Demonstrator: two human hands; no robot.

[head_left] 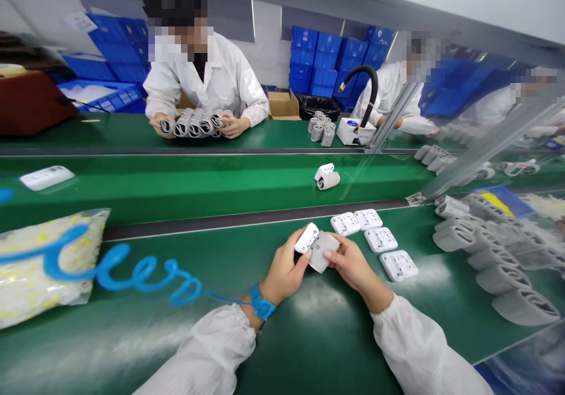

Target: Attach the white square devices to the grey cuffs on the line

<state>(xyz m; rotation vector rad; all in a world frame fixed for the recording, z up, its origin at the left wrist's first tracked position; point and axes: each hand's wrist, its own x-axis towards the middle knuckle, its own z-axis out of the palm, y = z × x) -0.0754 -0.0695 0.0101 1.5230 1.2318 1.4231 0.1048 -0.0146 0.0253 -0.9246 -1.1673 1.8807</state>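
My left hand [285, 268] is closed around a small white plastic cover [306, 237], held over the green table. My right hand [348, 262] grips a grey plastic housing [323, 251] that touches the white cover. Several white covers [380, 239] lie flat on the table just right of my hands. A blue wrist strap [261, 304] circles my left wrist, with its coiled blue cord [132, 271] running off to the left.
Grey housings [494, 254] are piled at right. A clear bag of small parts [39, 265] lies at left. One assembled unit [327, 177] and a white piece [46, 177] sit on the conveyor belt [198, 183]. People in white coats work across it, one holding grey housings [194, 124].
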